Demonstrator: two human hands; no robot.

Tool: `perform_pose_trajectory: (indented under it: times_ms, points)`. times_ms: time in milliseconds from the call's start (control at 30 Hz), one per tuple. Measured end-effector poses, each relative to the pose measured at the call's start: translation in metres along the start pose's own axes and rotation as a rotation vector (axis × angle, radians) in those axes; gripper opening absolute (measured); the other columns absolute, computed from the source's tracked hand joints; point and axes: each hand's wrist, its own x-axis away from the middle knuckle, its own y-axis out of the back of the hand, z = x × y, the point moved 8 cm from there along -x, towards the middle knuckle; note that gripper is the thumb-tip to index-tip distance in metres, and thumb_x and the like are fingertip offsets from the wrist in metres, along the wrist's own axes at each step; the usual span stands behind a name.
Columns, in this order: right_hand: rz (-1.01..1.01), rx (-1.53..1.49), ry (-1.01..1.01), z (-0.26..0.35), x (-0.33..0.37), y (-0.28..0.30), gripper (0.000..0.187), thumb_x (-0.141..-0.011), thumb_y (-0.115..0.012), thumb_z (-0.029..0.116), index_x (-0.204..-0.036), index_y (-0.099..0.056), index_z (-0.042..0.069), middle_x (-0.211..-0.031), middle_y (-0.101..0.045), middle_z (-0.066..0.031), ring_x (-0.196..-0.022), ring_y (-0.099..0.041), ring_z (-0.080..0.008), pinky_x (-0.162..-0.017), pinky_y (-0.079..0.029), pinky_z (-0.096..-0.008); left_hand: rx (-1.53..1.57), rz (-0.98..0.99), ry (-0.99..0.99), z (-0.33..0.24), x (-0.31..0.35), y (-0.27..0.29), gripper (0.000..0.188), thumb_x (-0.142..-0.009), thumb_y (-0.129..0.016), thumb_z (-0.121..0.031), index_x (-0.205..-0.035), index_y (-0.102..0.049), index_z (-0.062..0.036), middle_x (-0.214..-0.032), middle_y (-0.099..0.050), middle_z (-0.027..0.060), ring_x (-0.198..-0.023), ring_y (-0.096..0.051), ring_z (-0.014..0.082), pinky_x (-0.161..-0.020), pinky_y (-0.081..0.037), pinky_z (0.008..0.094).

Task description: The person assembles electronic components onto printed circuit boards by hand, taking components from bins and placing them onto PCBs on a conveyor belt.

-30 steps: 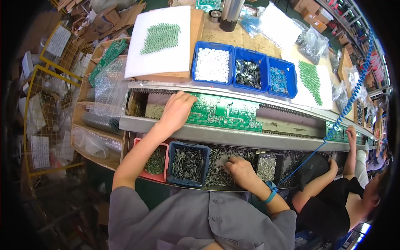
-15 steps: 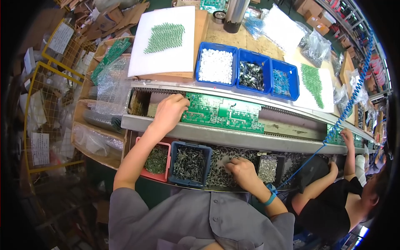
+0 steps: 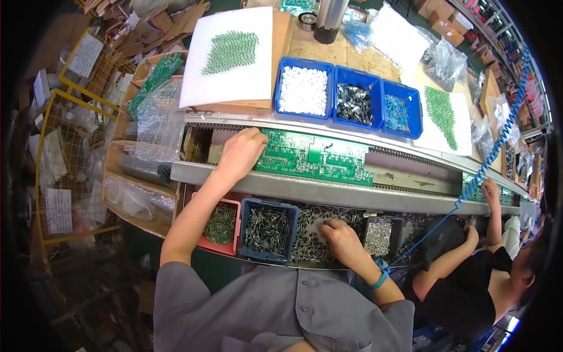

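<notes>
Over the left end of a green circuit board [image 3: 316, 158], my left hand [image 3: 241, 155] has its fingers curled together at the board's upper left corner. Whatever its fingertips pinch is hidden. The board lies in a metal conveyor rail [image 3: 281, 180]. Nearer to me, my right hand [image 3: 345, 239] is low over a heap of small silvery components with leads [image 3: 311, 240]. Its fingertips are drawn together at the pile, and any part between them is too small to name. A blue wrist strap [image 3: 381, 274] circles the right wrist.
Left of the heap stand a dark blue bin [image 3: 267, 229] and a pink bin [image 3: 221, 226] of parts. Beyond the rail are blue bins [image 3: 302, 88] and a white foam sheet [image 3: 229, 58] of green parts. A coiled blue cord [image 3: 498, 141] hangs near a co-worker [image 3: 463, 281] at right.
My right hand has shifted very slightly at the component heap. My left hand stays at the board's left end, with barely any motion.
</notes>
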Motion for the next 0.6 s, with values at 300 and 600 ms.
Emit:
perform_pose_trajectory:
  times_ms: [300, 600]
  points:
    - [-0.017, 0.028, -0.014, -0.0015, 0.0010, 0.0022, 0.034, -0.061, -0.059, -0.006, -0.094, -0.059, 0.003, -0.084, -0.061, -0.0117, -0.083, -0.059, -0.0319, -0.072, -0.050, -0.0387, 0.075, -0.108, -0.034, -0.0019, 0.0043, 0.0067, 0.012, -0.077, -0.064, -0.002, -0.089, -0.064, 0.0000, -0.090, -0.062, 0.0130, -0.086, -0.060, 0.0313, -0.075, -0.050, 0.0384]
    - [-0.040, 0.014, 0.007, -0.0001, 0.0014, 0.0036, 0.034, -0.060, -0.058, -0.008, -0.093, -0.059, 0.002, -0.083, -0.062, -0.0110, -0.082, -0.059, -0.0312, -0.074, -0.049, -0.0380, 0.047, -0.180, -0.114, -0.0043, 0.0089, 0.0021, 0.012, -0.076, -0.064, -0.001, -0.088, -0.063, 0.0004, -0.086, -0.060, 0.0115, -0.084, -0.059, 0.0296, -0.073, -0.049, 0.0376]
